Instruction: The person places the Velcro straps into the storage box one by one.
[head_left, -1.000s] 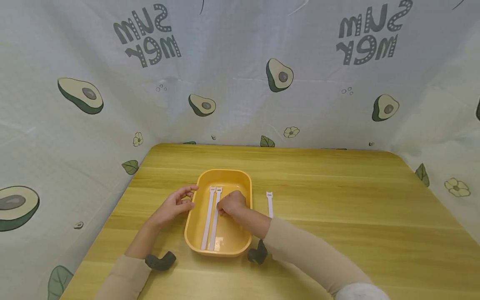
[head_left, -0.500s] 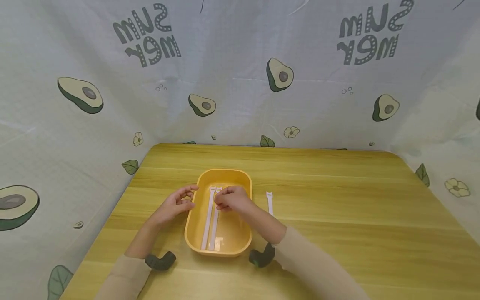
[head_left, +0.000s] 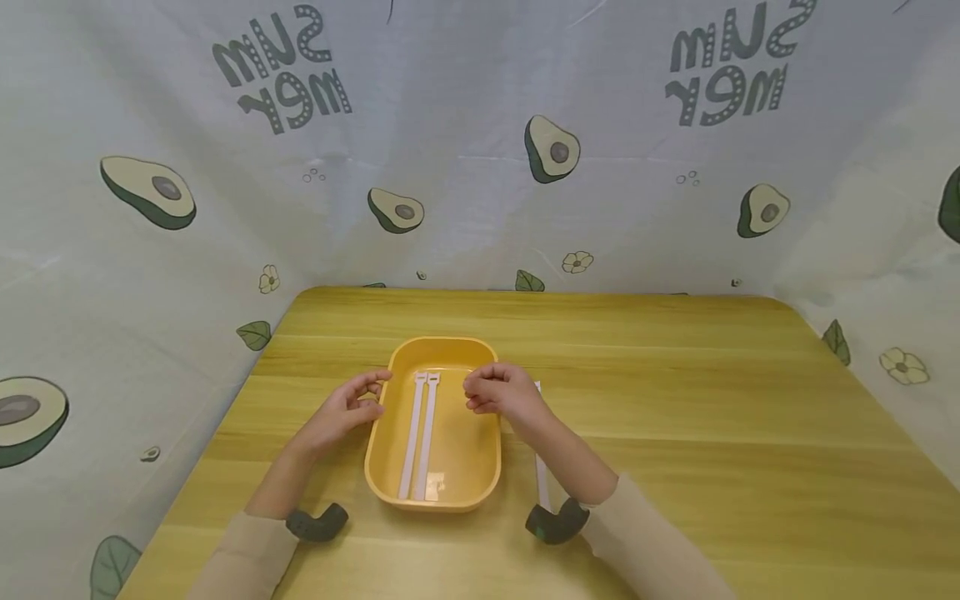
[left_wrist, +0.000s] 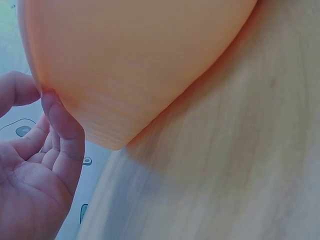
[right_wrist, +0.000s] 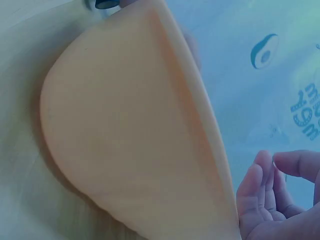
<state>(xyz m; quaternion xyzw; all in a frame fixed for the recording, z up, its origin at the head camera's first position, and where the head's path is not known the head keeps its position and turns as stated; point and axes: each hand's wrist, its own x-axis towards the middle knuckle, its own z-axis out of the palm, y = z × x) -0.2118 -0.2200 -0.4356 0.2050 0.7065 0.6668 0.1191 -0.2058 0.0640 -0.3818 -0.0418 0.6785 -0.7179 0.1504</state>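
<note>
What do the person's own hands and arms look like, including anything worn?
The left hand and right hand wear no gloves. The left sleeve and right sleeve are plain beige. A dark, curved, elbow-shaped piece shows by each cuff. No cables are visible.

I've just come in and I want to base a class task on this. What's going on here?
A person has both hands at a yellow tray on a wooden table. The left hand touches the tray's left side; the right hand is at its right edge, with no strap visible in its fingers. Two white straps lie side by side in the tray. Another strap lies on the table to the right, partly hidden by the right arm.
</note>
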